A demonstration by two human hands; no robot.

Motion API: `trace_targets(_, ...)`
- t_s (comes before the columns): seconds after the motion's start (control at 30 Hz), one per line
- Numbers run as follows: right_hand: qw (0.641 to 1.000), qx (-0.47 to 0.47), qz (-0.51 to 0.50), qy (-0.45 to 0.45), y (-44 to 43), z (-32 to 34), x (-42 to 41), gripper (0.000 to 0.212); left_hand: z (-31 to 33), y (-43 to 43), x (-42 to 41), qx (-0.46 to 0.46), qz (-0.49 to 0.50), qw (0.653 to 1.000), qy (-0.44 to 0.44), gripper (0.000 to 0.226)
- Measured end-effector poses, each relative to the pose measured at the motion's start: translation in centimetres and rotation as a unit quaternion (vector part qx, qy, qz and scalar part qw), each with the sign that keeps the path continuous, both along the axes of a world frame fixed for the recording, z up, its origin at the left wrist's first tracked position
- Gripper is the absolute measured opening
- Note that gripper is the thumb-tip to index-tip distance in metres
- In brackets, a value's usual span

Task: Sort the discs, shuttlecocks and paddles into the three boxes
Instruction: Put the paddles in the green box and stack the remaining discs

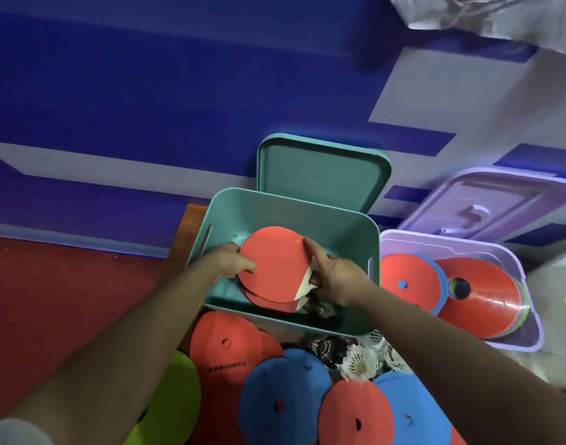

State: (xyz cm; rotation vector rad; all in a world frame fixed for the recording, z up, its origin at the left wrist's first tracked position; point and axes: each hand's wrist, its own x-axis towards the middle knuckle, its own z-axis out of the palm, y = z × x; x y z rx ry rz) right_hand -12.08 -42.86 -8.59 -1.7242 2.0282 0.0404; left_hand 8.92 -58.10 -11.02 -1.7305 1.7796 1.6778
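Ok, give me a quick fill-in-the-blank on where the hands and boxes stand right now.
1. Inside the teal box, the left hand and right hand both hold a red ____.
2. The purple box holds only ____.
3. The loose disc farthest left in the pile is ____.

Missing words: paddle; discs; green.
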Motion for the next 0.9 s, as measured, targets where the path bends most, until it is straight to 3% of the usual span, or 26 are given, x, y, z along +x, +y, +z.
trace_targets(0.17, 0.986, 0.101, -0.061, -0.122, -1.0, -2.8, 0.5, 0.116, -2.6, -0.6, -0.3, -0.055, -0.092, 0.99, -0.092, 0.071)
trace_targets(0.3, 0.98, 0.102, -0.102, -0.14, -0.9, -2.8, 0.9, 0.108, -1.1, -0.3, -0.8, -0.11, -0.104, 0.98, -0.128, 0.059)
trace_targets(0.37, 0.976, 0.054, -0.14, -0.158, -0.6, -1.4, 1.0, 0.098, 0.0, 0.3, -1.0, -0.153, -0.085, 0.977, -0.121, 0.056)
trace_targets(0.6, 0.942, -0.154, -0.219, -0.204, 4.1, 5.7, 1.9, 0.059, 6.2, 5.9, -0.1, -0.265, 0.022, 0.96, 0.086, 0.015)
trace_targets(0.9, 0.892, -0.259, -0.278, -0.243, 18.3, 7.6, 4.5, 0.027, 9.7, 19.1, -0.1, -0.239, 0.006, 0.944, 0.23, 0.01)
